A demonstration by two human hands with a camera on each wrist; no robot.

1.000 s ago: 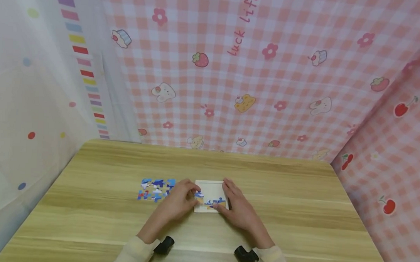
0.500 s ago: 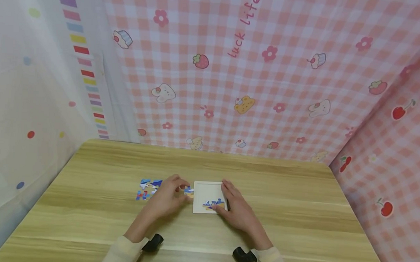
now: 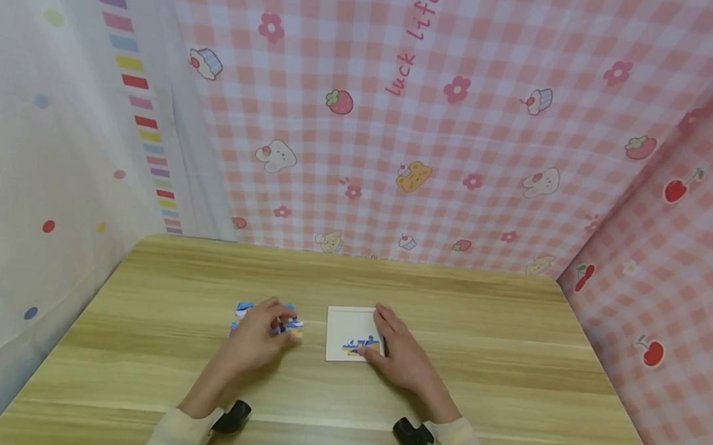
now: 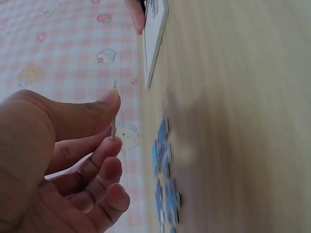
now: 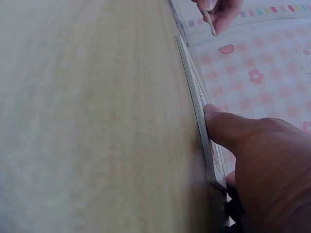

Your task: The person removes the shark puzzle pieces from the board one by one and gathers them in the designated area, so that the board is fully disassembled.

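Observation:
My left hand (image 3: 258,340) pinches a blue-and-tan jigsaw piece (image 3: 296,325) between thumb and fingertips. In the left wrist view the piece (image 4: 114,127) shows edge-on, held above the table. Beneath and beside that hand lie several loose blue jigsaw pieces (image 3: 244,307), partly hidden by it. To the right is a square white puzzle tray (image 3: 344,321), with a few joined blue-and-yellow pieces (image 3: 371,345) in its lower right corner. My right hand (image 3: 409,358) holds the tray's right side, thumb over the joined pieces and fingers along the outer edge.
Both hands work over a wood-grain table (image 3: 476,331). A pink checked cloth (image 3: 371,138) hangs behind its far edge, with more cloth at the left and right sides. Black wrist-worn devices (image 3: 232,416) sit at both cuffs.
From the tray's left side, my left hand has carried the blue-and-tan jigsaw piece leftward to the loose pieces. The right hand has stayed on the tray.

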